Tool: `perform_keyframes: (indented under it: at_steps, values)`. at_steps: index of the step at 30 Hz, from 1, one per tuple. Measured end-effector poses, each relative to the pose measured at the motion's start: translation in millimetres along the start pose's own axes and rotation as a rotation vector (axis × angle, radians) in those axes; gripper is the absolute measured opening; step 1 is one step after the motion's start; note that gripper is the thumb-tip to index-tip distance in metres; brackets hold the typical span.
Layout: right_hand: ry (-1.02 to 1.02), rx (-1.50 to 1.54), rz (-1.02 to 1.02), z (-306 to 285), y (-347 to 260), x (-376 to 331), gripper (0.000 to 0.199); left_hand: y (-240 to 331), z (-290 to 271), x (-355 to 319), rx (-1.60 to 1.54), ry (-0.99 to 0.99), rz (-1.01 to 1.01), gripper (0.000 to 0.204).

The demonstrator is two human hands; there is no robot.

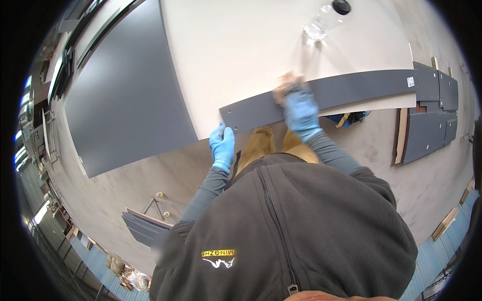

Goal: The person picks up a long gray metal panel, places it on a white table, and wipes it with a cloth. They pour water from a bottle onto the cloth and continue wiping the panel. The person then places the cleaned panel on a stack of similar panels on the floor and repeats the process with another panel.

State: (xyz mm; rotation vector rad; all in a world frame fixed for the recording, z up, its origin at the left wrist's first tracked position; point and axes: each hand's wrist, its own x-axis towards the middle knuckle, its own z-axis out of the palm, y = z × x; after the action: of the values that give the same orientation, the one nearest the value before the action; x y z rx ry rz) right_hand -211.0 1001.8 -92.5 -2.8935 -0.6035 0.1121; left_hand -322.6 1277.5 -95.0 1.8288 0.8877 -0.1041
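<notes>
A long narrow dark-grey panel lies along the near edge of a white-topped table. It has small holes at its left end and a white label at its right end. My left hand, in a blue glove, pinches the panel's near left corner. My right hand, gloved the same way, presses a crumpled brownish rag onto the panel's upper face. Motion blurs the rag and the fingers, so the rag's exact shape is hidden.
A large dark-grey board covers the table's left side. Towards the back of the white tabletop lies a clear bottle with a black cap. Stacked grey panels rest at the right, and more boards sit behind on the left.
</notes>
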Motion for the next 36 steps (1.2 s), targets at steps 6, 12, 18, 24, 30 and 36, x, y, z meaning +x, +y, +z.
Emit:
perform_keyframes:
  at_steps: [6,12,18,24,30,36]
  values:
    - [0.078,0.163,-0.425,64,-179,11,0.059,-3,-47,18,-0.557,-0.374,-0.270,0.074]
    - [0.161,0.354,-0.501,47,-166,12,0.056,-8,-60,18,-0.688,-0.577,-0.232,0.097]
    - [0.285,0.356,-0.679,35,-162,20,0.032,-4,-70,22,-0.968,-0.681,-0.257,0.108]
    - [0.236,0.420,-0.913,41,-145,19,0.027,52,-95,19,0.369,-0.125,0.080,0.044]
    - [0.273,0.474,-0.954,45,-139,17,0.035,120,-25,41,0.832,-0.066,1.026,0.016]
    - [-0.071,0.545,-0.994,16,-118,1,0.043,124,15,77,0.953,-0.338,0.795,0.020]
